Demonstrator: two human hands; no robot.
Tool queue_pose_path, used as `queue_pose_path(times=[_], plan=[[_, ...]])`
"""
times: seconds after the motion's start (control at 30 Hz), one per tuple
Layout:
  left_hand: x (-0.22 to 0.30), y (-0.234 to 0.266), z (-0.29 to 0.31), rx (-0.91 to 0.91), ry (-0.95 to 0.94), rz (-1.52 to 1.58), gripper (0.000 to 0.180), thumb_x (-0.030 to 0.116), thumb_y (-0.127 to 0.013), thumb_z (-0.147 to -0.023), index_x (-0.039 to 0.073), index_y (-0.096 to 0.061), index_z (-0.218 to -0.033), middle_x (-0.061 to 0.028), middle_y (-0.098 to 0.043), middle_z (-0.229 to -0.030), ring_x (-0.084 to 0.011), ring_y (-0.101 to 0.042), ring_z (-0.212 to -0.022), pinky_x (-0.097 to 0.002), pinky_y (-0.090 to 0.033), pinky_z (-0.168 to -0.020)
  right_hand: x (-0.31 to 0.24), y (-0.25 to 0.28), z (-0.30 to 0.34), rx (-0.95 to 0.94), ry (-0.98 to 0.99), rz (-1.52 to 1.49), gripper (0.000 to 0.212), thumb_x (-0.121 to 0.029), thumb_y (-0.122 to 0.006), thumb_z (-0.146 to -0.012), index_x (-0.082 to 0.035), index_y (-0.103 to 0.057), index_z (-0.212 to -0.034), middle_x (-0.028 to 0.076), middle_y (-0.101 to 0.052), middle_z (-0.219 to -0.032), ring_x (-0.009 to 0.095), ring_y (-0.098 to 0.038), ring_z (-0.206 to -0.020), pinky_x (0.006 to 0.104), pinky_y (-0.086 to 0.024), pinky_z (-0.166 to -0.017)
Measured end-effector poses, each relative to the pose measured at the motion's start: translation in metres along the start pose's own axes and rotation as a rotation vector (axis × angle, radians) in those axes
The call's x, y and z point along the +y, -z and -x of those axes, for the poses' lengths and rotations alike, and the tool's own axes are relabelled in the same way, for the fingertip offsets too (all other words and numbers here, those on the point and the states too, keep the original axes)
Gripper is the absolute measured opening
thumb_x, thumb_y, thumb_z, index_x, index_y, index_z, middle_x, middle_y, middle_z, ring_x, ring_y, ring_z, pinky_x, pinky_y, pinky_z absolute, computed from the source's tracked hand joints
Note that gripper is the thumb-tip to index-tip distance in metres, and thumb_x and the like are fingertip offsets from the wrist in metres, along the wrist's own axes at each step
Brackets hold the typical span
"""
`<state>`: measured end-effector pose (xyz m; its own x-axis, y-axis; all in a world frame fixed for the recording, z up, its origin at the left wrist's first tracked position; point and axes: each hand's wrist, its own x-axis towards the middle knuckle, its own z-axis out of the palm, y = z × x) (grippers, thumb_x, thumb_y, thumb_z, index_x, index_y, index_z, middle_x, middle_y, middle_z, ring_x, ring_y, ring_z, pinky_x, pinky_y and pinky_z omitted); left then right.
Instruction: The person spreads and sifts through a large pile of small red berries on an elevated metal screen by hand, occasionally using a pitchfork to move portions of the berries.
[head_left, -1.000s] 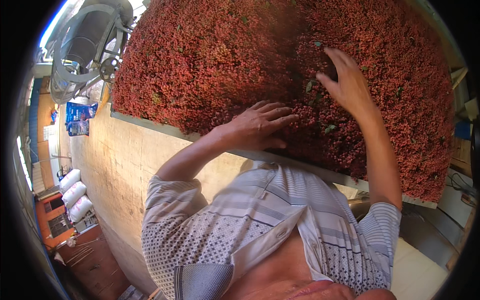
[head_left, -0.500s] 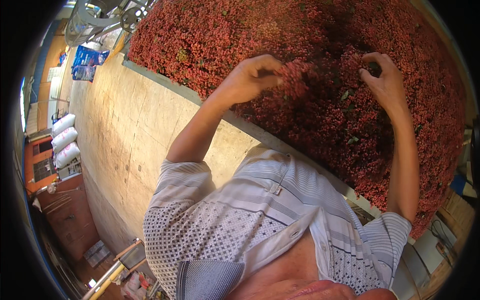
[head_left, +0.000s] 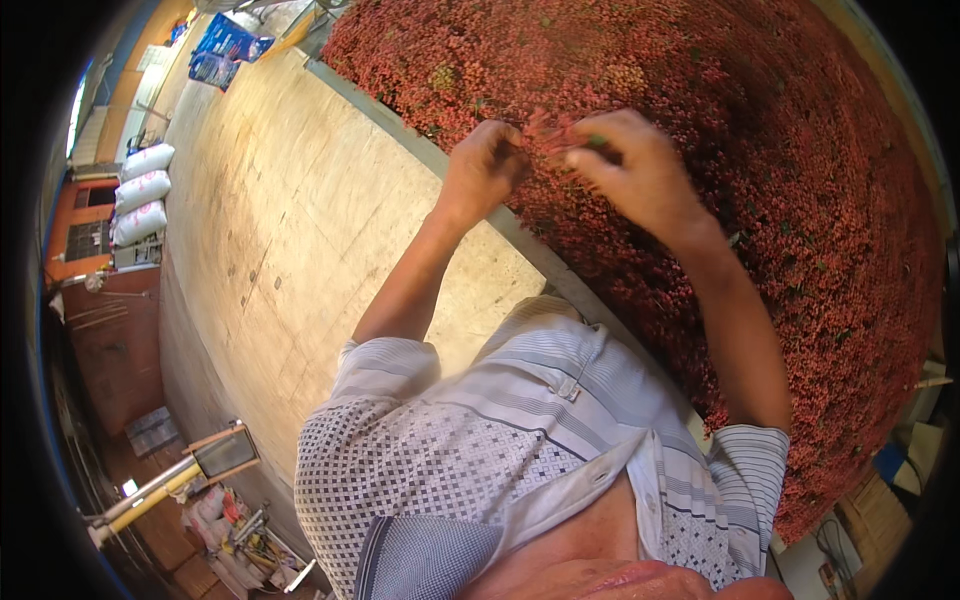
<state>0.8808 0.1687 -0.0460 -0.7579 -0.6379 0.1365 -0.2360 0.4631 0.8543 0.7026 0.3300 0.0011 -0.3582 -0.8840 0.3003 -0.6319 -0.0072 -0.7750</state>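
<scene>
The heaped berries (head_left: 800, 240) range from brick red to deep crimson with small green flecks, and the blurred sprig (head_left: 548, 138) is pinkish red. On the whitish shirt (head_left: 450, 460), small dark checks give way to bands of grey and dark stripes, while its collar (head_left: 430, 555) is finely patterned blue-grey with a darker border. The floor (head_left: 300, 220) is cream-tan with brown stains, the 3 sacks (head_left: 143, 190) white with pinkish markings, the pole (head_left: 150, 500) yellow.
</scene>
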Motion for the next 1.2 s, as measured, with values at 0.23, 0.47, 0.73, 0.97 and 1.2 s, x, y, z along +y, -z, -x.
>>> queue_pose_path(times=[0.23,0.47,0.73,0.97,1.2], plan=[[-0.015,0.014,0.033,0.252,-0.162,-0.142,0.038,-0.008,-0.059,-0.085,0.003,-0.060,-0.122,-0.0175,-0.061,-0.121,-0.0323,-0.064,-0.108,-0.0379,-0.052,-0.092,-0.001,-0.027,0.004,-0.024,-0.053,0.018,0.042,-0.012,-0.069,-0.092,0.001,-0.061,-0.131,0.022,-0.062,-0.131,0.037,-0.063,-0.119,0.0417,-0.052,-0.100],[-0.020,-0.028,0.025,0.283,-0.435,-0.429,0.032,0.005,-0.065,-0.089,0.001,-0.061,-0.120,-0.0214,-0.062,-0.121,-0.0397,-0.057,-0.114,-0.0468,-0.046,-0.098,0.022,-0.059,0.011,-0.024,0.148,0.165,0.028,-0.005,-0.065,-0.089,-0.002,-0.067,-0.117,0.020,-0.066,-0.118,0.038,-0.064,-0.109,0.0450,-0.053,-0.094],[-0.020,-0.029,0.030,0.308,-0.367,-0.340,0.019,0.006,-0.057,-0.100,-0.001,-0.064,-0.116,-0.0212,-0.062,-0.122,-0.0381,-0.057,-0.113,-0.0446,-0.044,-0.098,0.006,0.036,0.016,0.214,0.235,0.382,0.032,-0.010,-0.071,-0.088,-0.002,-0.067,-0.119,0.017,-0.066,-0.126,0.036,-0.067,-0.109,0.0423,-0.056,-0.096],[-0.014,-0.039,0.019,0.267,-0.382,-0.369,0.020,0.012,-0.057,-0.102,-0.002,-0.063,-0.115,-0.0223,-0.061,-0.122,-0.0387,-0.056,-0.110,-0.0454,-0.044,-0.095,0.118,0.185,0.054,0.121,-0.581,0.730,0.062,-0.039,-0.059,-0.101,-0.012,-0.040,-0.154,0.019,-0.030,-0.162,0.039,-0.032,-0.148,0.0503,-0.035,-0.119],[-0.014,-0.030,0.027,0.296,-0.376,-0.384,0.019,0.011,-0.062,-0.099,-0.003,-0.063,-0.112,-0.0214,-0.063,-0.117,-0.0381,-0.057,-0.109,-0.0449,-0.044,-0.096,0.128,0.194,0.104,-0.024,-0.572,0.681,0.052,-0.035,-0.061,-0.100,-0.011,-0.051,-0.146,0.017,-0.053,-0.142,0.034,-0.051,-0.133,0.0470,-0.048,-0.106]])
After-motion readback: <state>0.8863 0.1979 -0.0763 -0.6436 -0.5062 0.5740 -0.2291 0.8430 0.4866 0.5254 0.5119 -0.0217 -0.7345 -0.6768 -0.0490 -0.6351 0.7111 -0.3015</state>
